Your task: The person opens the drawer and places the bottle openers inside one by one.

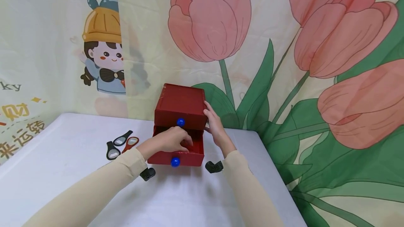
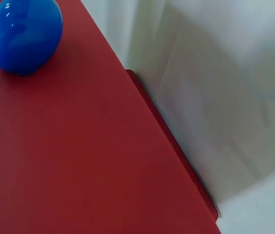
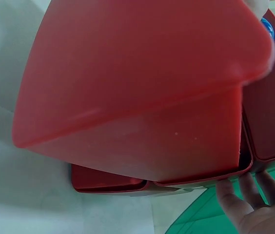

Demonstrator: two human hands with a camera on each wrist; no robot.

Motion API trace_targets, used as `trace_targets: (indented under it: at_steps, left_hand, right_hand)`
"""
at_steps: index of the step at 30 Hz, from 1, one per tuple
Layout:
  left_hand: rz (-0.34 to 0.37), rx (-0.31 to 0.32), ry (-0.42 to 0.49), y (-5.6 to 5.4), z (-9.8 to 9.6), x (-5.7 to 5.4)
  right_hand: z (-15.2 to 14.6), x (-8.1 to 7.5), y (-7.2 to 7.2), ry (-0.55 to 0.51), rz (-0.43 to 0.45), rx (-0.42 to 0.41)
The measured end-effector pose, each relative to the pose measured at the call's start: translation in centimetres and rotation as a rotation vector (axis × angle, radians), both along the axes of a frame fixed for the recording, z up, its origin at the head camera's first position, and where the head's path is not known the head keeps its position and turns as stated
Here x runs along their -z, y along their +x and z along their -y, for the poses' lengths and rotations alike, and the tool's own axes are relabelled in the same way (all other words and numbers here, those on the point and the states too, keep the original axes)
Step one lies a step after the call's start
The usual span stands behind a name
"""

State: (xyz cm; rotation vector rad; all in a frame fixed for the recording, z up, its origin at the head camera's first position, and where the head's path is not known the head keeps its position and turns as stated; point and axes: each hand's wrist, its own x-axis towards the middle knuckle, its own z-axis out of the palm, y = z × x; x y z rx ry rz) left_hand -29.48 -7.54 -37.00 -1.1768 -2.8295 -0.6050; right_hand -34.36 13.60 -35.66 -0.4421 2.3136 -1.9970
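A small dark-red drawer box [image 1: 181,99] stands on the table, its upper drawer closed with a blue knob [image 1: 180,122] in front. Below that, a red drawer [image 1: 189,159] is pulled out; its round blue knob [image 2: 24,34] also shows large in the left wrist view. Into this drawer reaches my left hand [image 1: 173,139], fingers bent downward. Its fingertips are partly hidden, and I cannot tell whether they hold anything. My right hand [image 1: 216,123] rests against the box's right side with fingers extended, as the right wrist view also shows with its fingers [image 3: 249,190].
Left of the box lie two black-framed loop-shaped pieces [image 1: 113,151] and a red one [image 1: 130,144], perhaps small magnifiers. A white cloth covers the table [image 1: 79,143]. Behind hangs a curtain [image 1: 208,20] printed with tulips and a cartoon figure.
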Motion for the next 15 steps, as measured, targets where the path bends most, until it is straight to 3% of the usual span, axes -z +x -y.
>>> trace_targets:
  at_steps: [5,15]
  left_hand:
    - [-0.027,0.003,0.004,0.1,1.0,0.0]
    - [-0.075,0.000,0.091,0.9,4.9,-1.9]
  right_hand:
    - [0.2,0.1,0.0,-0.003,0.002,0.000]
    - [0.0,-0.1,-0.1,-0.005,0.007,0.014]
